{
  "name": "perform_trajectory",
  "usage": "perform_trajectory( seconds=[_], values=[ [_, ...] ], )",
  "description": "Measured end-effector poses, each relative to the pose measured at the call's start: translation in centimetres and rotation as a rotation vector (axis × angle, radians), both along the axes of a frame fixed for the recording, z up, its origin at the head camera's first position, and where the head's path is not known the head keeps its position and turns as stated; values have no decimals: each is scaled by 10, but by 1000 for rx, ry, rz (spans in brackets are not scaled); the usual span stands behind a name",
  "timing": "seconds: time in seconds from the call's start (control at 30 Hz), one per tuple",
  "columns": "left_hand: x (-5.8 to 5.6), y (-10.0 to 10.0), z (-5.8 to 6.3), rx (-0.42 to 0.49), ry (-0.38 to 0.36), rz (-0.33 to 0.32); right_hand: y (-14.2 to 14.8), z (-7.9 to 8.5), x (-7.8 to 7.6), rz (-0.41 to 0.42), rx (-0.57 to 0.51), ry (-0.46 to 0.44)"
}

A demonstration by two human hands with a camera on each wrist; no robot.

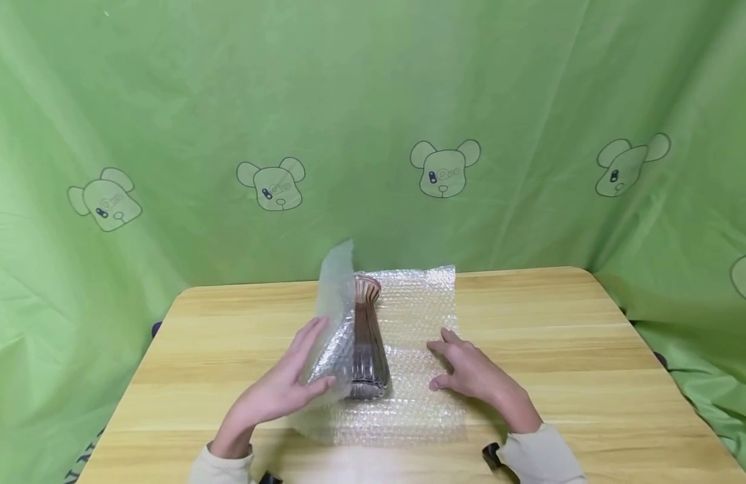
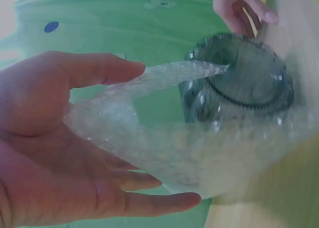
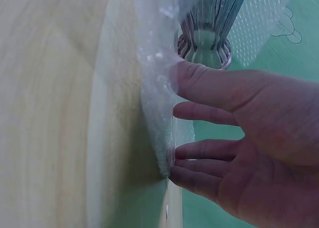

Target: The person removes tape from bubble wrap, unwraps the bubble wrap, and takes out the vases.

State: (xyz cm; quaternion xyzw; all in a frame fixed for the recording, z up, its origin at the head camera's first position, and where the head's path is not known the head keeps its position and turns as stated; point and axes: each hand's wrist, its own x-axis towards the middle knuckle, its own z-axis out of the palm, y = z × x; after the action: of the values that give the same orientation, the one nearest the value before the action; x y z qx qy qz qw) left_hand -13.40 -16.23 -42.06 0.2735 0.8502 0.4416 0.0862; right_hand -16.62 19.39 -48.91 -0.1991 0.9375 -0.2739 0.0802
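A ribbed glass vase lies on its side on a sheet of bubble wrap, its flared pinkish mouth toward the back and its grey base toward me. My left hand, fingers extended, supports the raised left flap of the wrap, which stands up beside the vase and partly covers it. In the left wrist view the flap's edge rests along the thumb, with the vase base beyond. My right hand has its fingers spread loosely, fingertips touching the right edge of the wrap.
The wooden table has rounded back corners. A green curtain printed with bear heads hangs close behind the table and along both sides.
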Motion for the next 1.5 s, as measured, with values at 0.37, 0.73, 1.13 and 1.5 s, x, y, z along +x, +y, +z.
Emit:
perform_trajectory(
  seconds=[0.37,0.73,1.13,1.5],
  values=[
    [-2,-37,-19,69,-77,107,-1,2,1,-9,-7,-18],
    [-6,-77,-32,154,-178,293,1,0,1,-14,-5,-16],
    [-2,-110,-54,146,-358,365,0,-1,0,-17,-1,-18],
    [5,-112,-9,66,-108,285,0,1,1,-9,7,-8]
  ],
)
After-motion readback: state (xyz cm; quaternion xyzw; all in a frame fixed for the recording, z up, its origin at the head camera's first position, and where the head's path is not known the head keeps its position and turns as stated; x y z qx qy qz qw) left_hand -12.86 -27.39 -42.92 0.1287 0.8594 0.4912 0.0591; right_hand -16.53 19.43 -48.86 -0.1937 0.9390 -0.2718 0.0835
